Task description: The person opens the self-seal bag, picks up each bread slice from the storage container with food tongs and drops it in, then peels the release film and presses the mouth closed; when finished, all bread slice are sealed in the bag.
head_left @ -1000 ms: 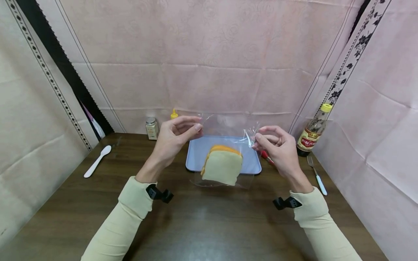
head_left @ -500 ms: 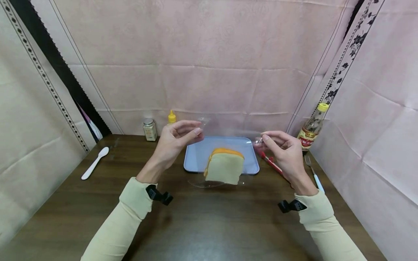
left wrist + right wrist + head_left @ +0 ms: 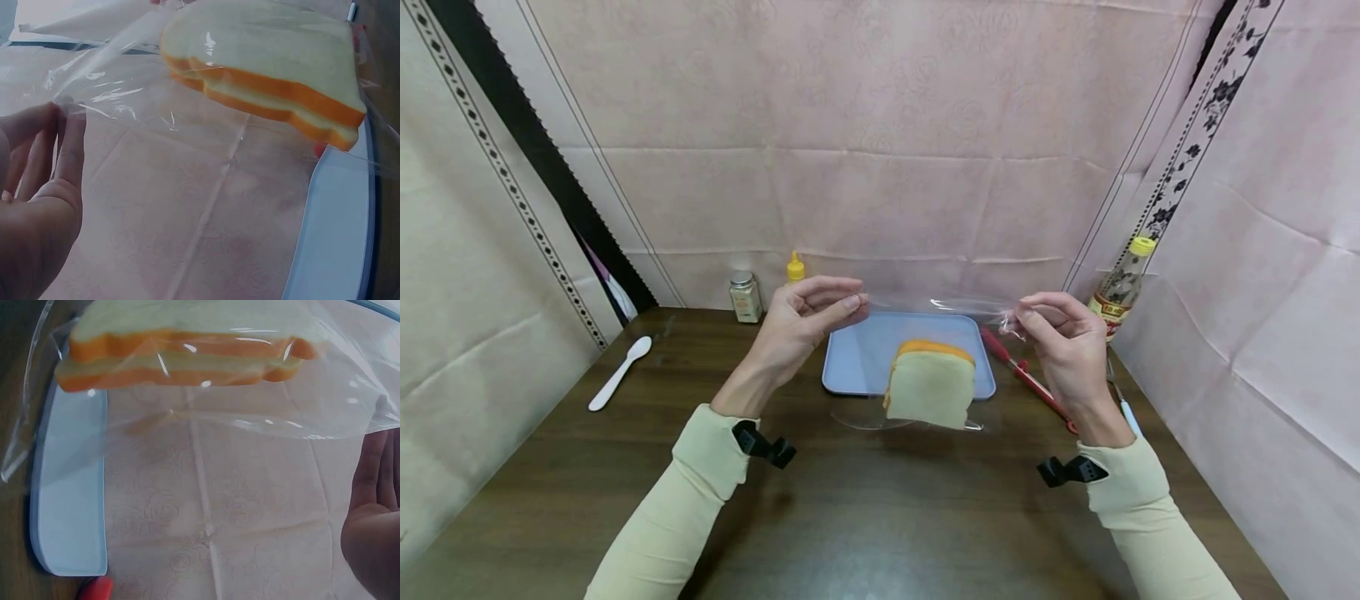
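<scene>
Clear bag (image 3: 925, 358) with sandwich (image 3: 930, 386): left hand (image 3: 801, 321), right hand (image 3: 1063, 342) pinch top corners

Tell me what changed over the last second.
The right hand moved outward to the right, drawing the clear bag's top edge taut, and the sandwich inside swung slightly right. The left hand kept its pinch in place; the blue tray stayed put.

Bottle (image 3: 1118, 289) label: too small for me to read. Fork (image 3: 1124, 407) beside it: partly hidden behind my right hand (image 3: 1070, 350). Bag (image 3: 940, 307) seal: indiscernible.
</scene>
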Demonstrator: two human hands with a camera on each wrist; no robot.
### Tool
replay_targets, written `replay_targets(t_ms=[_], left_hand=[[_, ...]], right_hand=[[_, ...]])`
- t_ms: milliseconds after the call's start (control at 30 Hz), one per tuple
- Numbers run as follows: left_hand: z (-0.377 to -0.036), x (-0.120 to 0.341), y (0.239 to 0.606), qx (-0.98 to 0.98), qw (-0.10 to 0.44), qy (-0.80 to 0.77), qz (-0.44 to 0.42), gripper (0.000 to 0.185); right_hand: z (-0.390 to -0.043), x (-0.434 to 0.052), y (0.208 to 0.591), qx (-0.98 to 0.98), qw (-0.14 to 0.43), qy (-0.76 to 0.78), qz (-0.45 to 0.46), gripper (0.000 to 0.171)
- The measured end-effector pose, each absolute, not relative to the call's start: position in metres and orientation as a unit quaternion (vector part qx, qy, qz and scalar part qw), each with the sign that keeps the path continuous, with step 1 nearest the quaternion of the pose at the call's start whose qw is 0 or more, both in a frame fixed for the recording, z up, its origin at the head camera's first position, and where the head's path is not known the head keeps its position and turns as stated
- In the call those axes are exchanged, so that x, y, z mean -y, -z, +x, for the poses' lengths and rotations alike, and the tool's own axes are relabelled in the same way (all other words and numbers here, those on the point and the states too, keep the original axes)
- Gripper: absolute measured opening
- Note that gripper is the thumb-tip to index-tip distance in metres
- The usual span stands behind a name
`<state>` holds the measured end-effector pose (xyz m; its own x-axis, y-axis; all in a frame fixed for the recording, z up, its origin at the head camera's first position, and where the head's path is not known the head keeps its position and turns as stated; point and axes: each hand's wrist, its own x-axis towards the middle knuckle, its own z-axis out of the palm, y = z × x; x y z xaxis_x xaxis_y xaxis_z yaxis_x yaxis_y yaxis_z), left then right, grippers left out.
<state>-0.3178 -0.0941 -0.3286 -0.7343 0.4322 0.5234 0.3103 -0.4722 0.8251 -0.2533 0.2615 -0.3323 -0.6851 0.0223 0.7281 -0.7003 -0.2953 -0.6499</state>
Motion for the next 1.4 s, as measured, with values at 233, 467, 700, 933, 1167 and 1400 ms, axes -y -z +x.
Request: replay_targets(t_ms=[233, 467, 700, 933, 1167, 1400], left_hand=[[-0.315, 0.098, 0.328, -0.516, 0.037, -0.759, 0.395, 0.028], [-0.309, 0.098, 0.323, -0.529, 0.022, -0.742, 0.411, 0.024], [-0.303, 0.099, 0.319, -0.603, -0.07, -0.667, 0.432, 0.013], [-0.299, 0.098, 0.317, -0.594, -0.098, -0.649, 0.466, 0.012], [-0.298, 0.097, 0.316, -0.655, -0.133, -0.603, 0.435, 0.006], [-0.302, 0.103, 0.315, -0.696, -0.127, -0.59, 0.389, 0.01]], right_hand=[[-0.254, -0.265, 0.333, 0.495, 0.201, -0.757, 0.375, 0.021], [-0.248, -0.269, 0.329, 0.514, 0.202, -0.749, 0.366, 0.027], [-0.248, -0.272, 0.324, 0.509, 0.201, -0.75, 0.371, 0.03], [-0.249, -0.273, 0.323, 0.522, 0.184, -0.751, 0.361, 0.023], [-0.246, -0.274, 0.323, 0.606, 0.224, -0.706, 0.291, 0.016], [-0.246, -0.274, 0.321, 0.683, 0.257, -0.639, 0.241, 0.017]])
